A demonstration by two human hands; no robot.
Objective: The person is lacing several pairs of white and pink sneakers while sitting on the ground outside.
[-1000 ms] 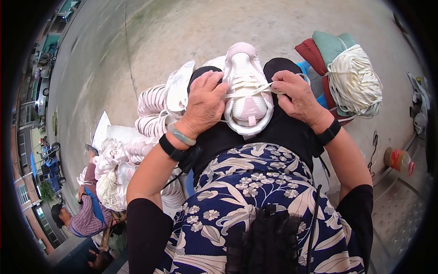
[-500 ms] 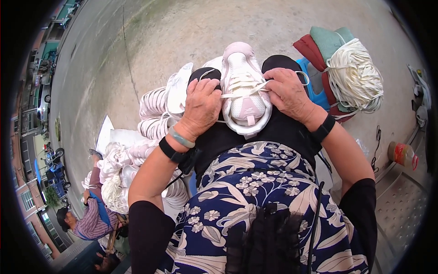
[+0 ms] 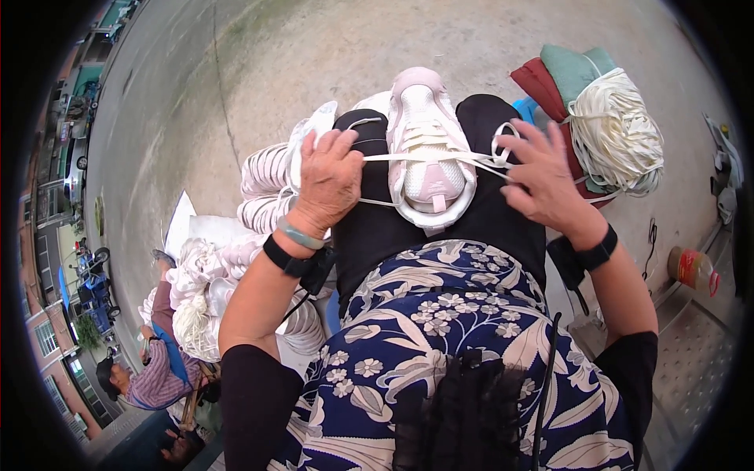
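Note:
A pale pink and white sneaker rests on my lap between my black-trousered knees, toe pointing away from me. Its white shoelace is stretched across the tongue, between both hands. My left hand is closed on one side of the lace, left of the shoe. To the right, my right hand has its fingers partly spread, with the lace caught among them. A small loop of lace stands up by those fingertips. How the fingers pinch the lace is partly hidden.
More pale sneakers are piled to my left. A big bundle of white laces lies on red and green cloth at the right, by a blue stool. A bottle stands farther right. Another person sits at the lower left.
Both hands have moved apart, the right one farther, drawing the lace out wider across the shoe. The right hand's fingers have spread, and a lace loop now shows by them.

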